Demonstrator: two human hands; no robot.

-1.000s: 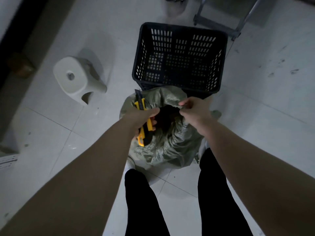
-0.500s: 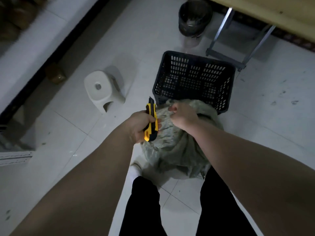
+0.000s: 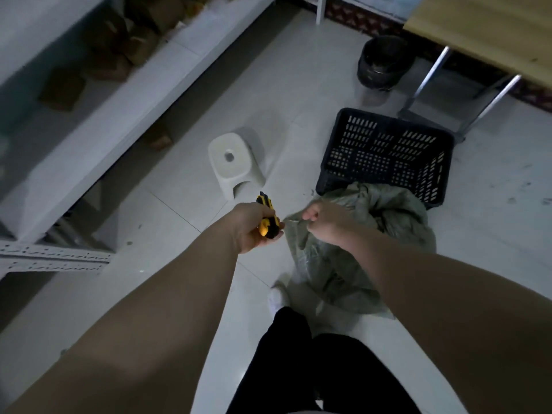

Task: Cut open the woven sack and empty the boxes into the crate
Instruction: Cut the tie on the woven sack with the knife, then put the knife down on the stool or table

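A grey-green woven sack stands on the tiled floor just in front of my legs, leaning against the near wall of a black perforated crate. My right hand pinches the sack's top edge at its left side. My left hand is closed around a yellow and black utility knife, held just left of the sack, apart from the fabric. No boxes show inside the sack or the crate from here.
A small white plastic stool sits left of the crate. White metal shelving with cardboard boxes runs along the left. A dark bin and a wooden table with metal legs stand behind the crate.
My left hand with the knife has pulled away from the sack's mouth to the left. My right hand shifted left along the sack's top edge. My view has swung left and up.
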